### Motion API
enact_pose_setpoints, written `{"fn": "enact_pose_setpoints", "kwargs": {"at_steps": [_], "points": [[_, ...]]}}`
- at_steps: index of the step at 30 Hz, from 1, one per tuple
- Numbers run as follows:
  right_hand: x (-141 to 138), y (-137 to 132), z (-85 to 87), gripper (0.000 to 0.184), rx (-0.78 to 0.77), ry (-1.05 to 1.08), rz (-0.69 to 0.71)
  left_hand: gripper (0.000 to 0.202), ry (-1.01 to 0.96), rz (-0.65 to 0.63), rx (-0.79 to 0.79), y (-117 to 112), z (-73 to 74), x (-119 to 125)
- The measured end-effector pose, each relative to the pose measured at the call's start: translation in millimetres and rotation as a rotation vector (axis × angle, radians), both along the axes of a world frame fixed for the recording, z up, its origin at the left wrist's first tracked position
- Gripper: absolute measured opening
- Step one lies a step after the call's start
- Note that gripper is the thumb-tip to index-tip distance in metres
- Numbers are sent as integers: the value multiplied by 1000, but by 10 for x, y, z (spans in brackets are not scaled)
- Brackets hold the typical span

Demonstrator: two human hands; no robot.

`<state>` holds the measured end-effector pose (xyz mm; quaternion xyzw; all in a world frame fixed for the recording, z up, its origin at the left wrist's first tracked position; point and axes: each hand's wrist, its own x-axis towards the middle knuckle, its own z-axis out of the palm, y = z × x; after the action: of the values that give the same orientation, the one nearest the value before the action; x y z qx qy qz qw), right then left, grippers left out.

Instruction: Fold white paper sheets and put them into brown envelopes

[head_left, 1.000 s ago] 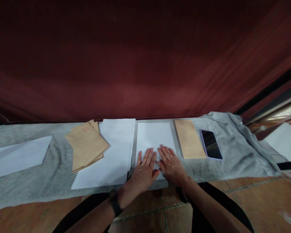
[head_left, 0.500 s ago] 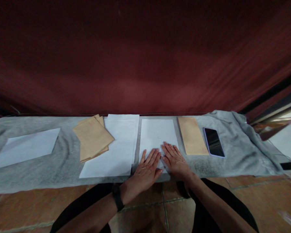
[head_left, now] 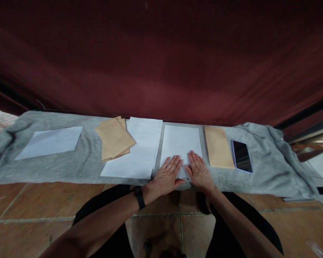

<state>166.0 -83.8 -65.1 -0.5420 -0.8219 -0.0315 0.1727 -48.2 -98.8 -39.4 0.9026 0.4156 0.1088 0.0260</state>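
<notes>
Both my hands lie flat on the near half of a white sheet of paper (head_left: pixel 181 140) on a grey cloth (head_left: pixel 78 165). My left hand (head_left: pixel 167 175), with a black band on its wrist, has its fingers stretched out on the sheet's left part. My right hand (head_left: pixel 198 171) rests beside it, fingers spread, on the right part. Neither hand holds anything. The sheet's near edge is hidden under my hands.
Left of the sheet lie a larger white stack of paper (head_left: pixel 140 150) and several brown envelopes (head_left: pixel 113 139); far left is another white sheet (head_left: pixel 51 142). To the right lie one brown envelope (head_left: pixel 218 147) and a phone (head_left: pixel 241 156). Dark red curtain (head_left: pixel 161 61) behind; tiled floor below.
The view has tilted and shifted, so the cloth and papers sit higher and further right in the picture. My hands stay flat on the same sheet, now slightly apart.
</notes>
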Motion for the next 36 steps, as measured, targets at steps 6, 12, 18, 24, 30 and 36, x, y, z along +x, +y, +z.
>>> {"fn": "enact_pose_setpoints", "kwargs": {"at_steps": [6,12,18,24,30,36], "points": [[55,-32,-42,66,18,0,-40,86,-24,113,-1,-11,-20,-75],[106,-78,-64,67,33,19,-67,91,-57,222,25,-19,-84,-106],[124,-89,-15,63,-17,70,-87,85,-12,261,-14,-20,39,-96],[94,-49,122,55,-134,101,-2,63,102,84,-114,-66,231,-47],[279,95,241,44,-214,236,15,63,217,29,-253,-1,142,-114],[481,158,274,46,-286,348,66,57,153,19,-236,69,209,-160]]}}
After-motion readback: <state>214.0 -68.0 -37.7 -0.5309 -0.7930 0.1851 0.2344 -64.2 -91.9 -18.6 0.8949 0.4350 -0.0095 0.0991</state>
